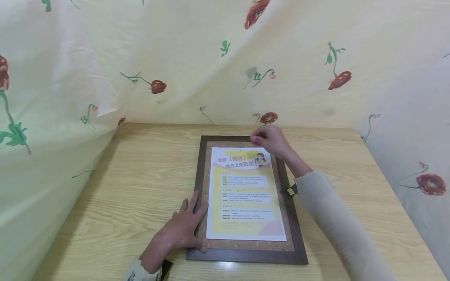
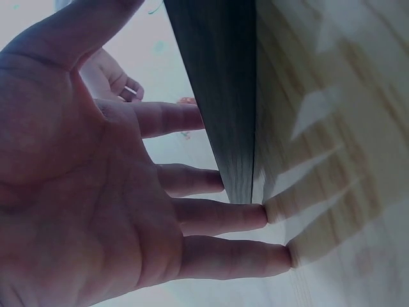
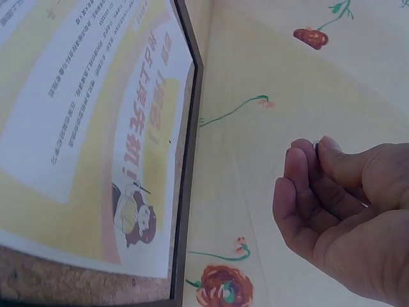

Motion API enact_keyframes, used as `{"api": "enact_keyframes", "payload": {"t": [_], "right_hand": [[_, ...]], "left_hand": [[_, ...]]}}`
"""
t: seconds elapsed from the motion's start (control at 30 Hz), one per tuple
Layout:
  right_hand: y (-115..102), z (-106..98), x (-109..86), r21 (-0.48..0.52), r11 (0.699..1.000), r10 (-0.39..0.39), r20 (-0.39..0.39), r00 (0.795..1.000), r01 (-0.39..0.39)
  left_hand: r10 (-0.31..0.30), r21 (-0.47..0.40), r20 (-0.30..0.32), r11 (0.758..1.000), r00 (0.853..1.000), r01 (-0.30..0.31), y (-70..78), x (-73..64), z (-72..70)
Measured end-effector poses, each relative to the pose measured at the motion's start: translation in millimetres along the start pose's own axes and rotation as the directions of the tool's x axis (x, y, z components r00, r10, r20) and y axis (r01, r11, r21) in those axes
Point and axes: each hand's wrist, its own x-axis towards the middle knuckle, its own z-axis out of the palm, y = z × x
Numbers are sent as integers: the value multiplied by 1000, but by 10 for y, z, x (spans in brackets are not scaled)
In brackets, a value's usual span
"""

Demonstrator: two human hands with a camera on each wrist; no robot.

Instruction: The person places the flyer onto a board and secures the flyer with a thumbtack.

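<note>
A yellow and white printed poster [image 1: 246, 195] lies on a corkboard [image 1: 253, 245] with a dark wooden frame [image 1: 246, 255]. Near the middle of the poster's top edge is a small dark pin [image 1: 240, 150]. My left hand [image 1: 181, 228] rests at the frame's lower left with fingers spread and straight; two fingertips reach the table in the left wrist view. Over the frame's top right, my right hand [image 1: 270, 139] pinches a tiny dark tack-like piece [image 3: 317, 146] between thumb and index finger. Most of that piece is hidden by the fingertips.
The board lies on a light wood-grain table [image 1: 147, 168]. Behind it and along both sides hangs a cream cloth [image 1: 190, 58] printed with red flowers. A black strap with a yellow piece [image 1: 291, 191] sits at the right wrist.
</note>
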Motion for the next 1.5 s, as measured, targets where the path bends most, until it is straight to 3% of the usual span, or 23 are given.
{"api": "enact_keyframes", "payload": {"t": [0.8, 1.2, 1.5], "right_hand": [[125, 305, 250, -55, 996, 69, 52, 996, -66], [234, 458, 307, -44, 983, 179, 86, 980, -176], [314, 524, 342, -66, 976, 212, 123, 969, -205]], "left_hand": [[-8, -2, 14, 1000, 1000, 8, -25, 15, -9], [1, -9, 13, 1000, 1000, -1, -33, 12, -9], [2, -18, 10, 1000, 1000, -1, -29, 9, -20]]}}
